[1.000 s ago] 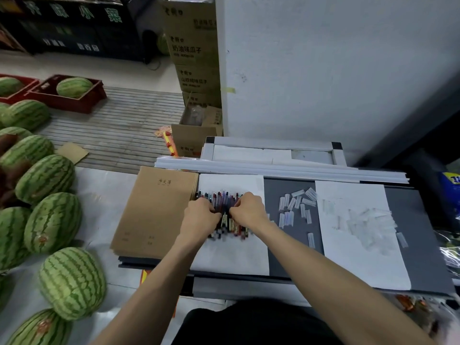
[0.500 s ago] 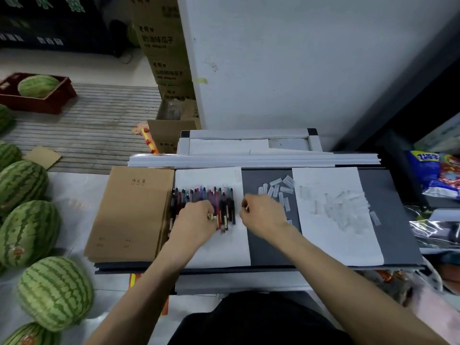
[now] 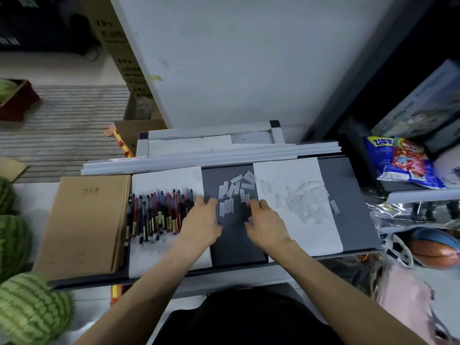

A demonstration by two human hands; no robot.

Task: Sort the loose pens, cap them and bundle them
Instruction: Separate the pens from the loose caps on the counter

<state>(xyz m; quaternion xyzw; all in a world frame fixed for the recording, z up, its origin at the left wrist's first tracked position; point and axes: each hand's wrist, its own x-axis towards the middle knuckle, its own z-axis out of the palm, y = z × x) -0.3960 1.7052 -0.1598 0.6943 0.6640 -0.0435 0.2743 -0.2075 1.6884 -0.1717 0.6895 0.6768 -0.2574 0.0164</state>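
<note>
Loose caps (image 3: 234, 192) scattered on dark counter (image 3: 236, 247) strip. At caps' near edge, left hand (image 3: 201, 220) and right hand (image 3: 265, 222), fingers spread, holding nothing; counter shows between. Row of pens (image 3: 159, 212) left of caps.

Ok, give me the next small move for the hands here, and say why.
Probably: the right hand pinches one of the clear caps on the dark mat. It and the left hand hover open right at that cluster, seemingly holding nothing, and the pens lie in a row on the white sheet alongside, so capping looks due.
</note>
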